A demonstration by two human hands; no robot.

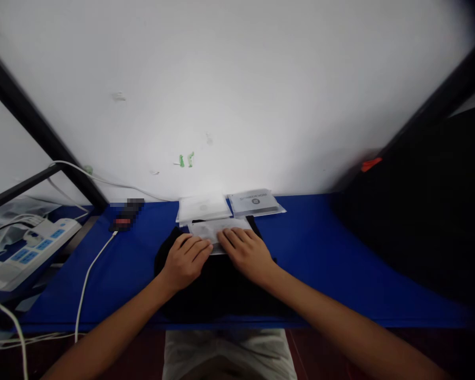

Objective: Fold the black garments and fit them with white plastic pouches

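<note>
Left hand [184, 261]: I see it at the near left corner of the front packet [201, 227], fingers bent, thumb by the edge; whether its grip is closed on the plastic, I cannot tell.
Right hand [245, 250]: its fingers lie side by side across the packet's right part; I cannot tell from my camera if this grip holds or merely presses.
Front packet: a translucent sleeve, lying on black fabric [221, 290] beneath both hands.
Black fabric: I have it in the middle of the blue table [309, 253], reaching the near edge.
Toward the wall [261, 105]: just past the front packet I make out a whitish packet [203, 207] and, to its right, a grey packet [255, 200] with a dark round logo.
Table's left: a black device [121, 219] with a white cable [89, 274] at its near end; farther left, a white power strip [31, 253] with blue sockets.
Table's right: a large black shape [419, 221], too dark for me to name.
</note>
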